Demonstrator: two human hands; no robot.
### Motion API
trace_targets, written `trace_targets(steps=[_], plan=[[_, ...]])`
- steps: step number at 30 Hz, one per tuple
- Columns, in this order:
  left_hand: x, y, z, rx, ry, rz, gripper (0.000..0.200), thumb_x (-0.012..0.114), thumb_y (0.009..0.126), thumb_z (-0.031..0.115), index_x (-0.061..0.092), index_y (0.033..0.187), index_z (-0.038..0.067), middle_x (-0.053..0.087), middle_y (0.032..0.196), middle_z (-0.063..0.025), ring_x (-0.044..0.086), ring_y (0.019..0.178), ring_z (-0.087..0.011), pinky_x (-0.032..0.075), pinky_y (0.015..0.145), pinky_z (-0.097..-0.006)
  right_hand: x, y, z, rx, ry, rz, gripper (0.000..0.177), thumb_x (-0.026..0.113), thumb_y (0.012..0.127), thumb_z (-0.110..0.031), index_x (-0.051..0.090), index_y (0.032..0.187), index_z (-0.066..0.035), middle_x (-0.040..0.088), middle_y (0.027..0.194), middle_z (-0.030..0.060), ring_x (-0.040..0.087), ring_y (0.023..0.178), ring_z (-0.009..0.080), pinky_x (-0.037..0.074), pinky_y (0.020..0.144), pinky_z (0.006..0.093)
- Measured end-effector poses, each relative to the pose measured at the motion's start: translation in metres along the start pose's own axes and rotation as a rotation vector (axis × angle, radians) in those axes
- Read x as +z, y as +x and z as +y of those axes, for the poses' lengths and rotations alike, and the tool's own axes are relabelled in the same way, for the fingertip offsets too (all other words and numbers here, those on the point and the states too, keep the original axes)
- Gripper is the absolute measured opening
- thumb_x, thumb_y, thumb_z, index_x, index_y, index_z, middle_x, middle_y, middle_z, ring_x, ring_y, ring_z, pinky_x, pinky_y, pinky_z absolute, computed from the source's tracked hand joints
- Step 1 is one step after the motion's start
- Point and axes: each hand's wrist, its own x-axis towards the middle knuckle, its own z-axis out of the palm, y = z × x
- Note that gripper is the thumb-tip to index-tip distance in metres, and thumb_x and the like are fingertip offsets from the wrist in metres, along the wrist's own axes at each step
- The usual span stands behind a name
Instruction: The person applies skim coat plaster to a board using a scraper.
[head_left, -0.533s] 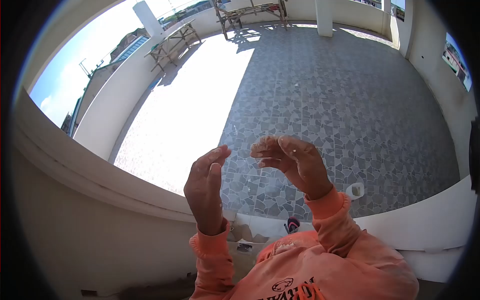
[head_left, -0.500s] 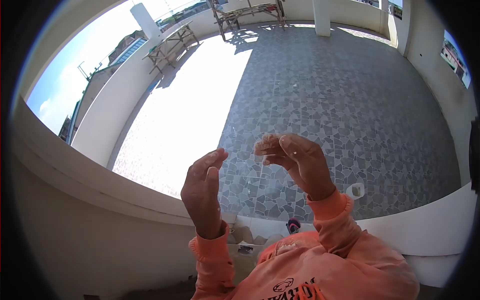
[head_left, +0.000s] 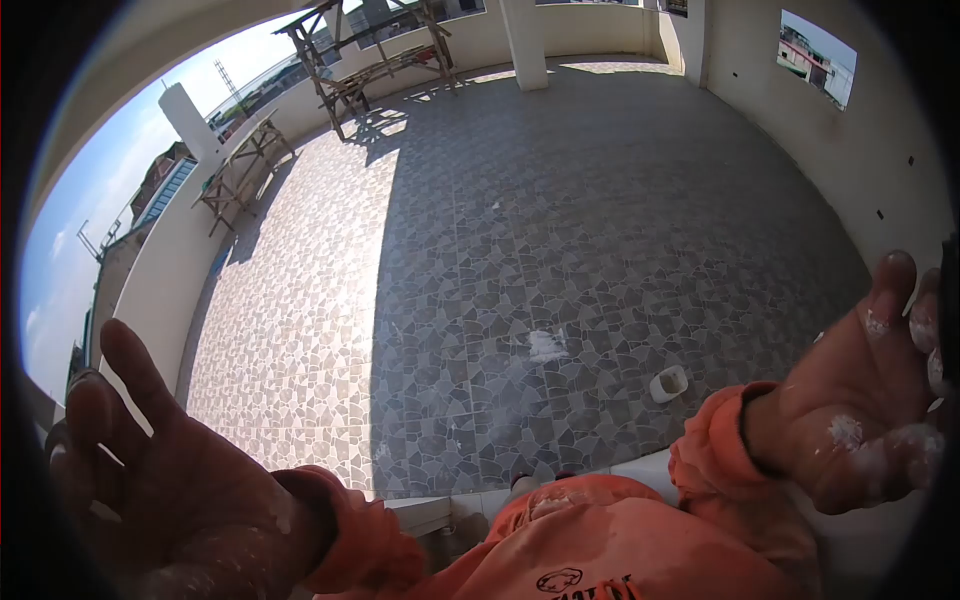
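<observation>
My left hand [head_left: 190, 485] is raised close to the camera at the lower left, palm showing and fingers apart. Nothing is in it. At the right edge is my right hand [head_left: 860, 400], palm turned up, fingers spread and partly cut off by the lens rim. White powder or paste clings to both palms. Orange sleeves [head_left: 365, 530] cover my wrists. Below and beyond the right hand, a small white open container [head_left: 668, 384] stands on the tiled floor [head_left: 480, 270]. A white patch [head_left: 547, 345] marks the floor near it.
Wooden trestles and a scaffold [head_left: 375, 65] stand along the far wall. A white pillar [head_left: 523, 45] rises in front of that wall. To the right, a wall has a window opening [head_left: 815, 60]. A low parapet [head_left: 150, 300] runs along the left side.
My hands have moved wide apart, toward the frame's two sides and nearer the camera, with the palms opened. The view has swung right, and the white floor patch now shows.
</observation>
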Motion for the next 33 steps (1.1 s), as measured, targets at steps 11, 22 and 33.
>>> trace_targets(steps=[11,22,33], plan=[[-0.033,0.043,0.016,0.079,0.028,-0.109,0.028,0.056,0.096,0.046,0.065,0.120,0.036,0.053,0.135,0.0170,0.042,0.133,-0.0097,0.017,0.122,-0.0504,0.022,0.006,0.000,-0.015,-0.097,-0.037,0.043,0.046,0.098,-0.032,0.053,0.134,-0.011,0.055,0.123,0.0085,0.051,0.099,0.0251,0.044,0.081,0.0456],[-0.031,0.015,-0.010,-0.008,0.038,-0.034,0.026,0.065,0.090,0.042,0.066,0.116,0.040,0.042,0.139,0.0215,0.034,0.137,-0.0059,0.005,0.124,-0.0504,0.042,0.019,-0.002,-0.012,-0.114,-0.071,0.043,0.046,0.098,-0.033,0.053,0.134,-0.011,0.054,0.123,0.0082,0.051,0.099,0.0249,0.044,0.082,0.0462],[-0.047,0.013,-0.008,-0.103,0.128,-0.146,0.026,0.066,0.090,0.039,0.066,0.116,0.037,0.046,0.135,0.0198,0.037,0.134,-0.0062,0.008,0.124,-0.0513,0.053,0.026,-0.003,-0.007,-0.095,-0.121,0.043,0.046,0.098,-0.033,0.053,0.135,-0.012,0.054,0.123,0.0079,0.051,0.100,0.0247,0.043,0.083,0.0468]])
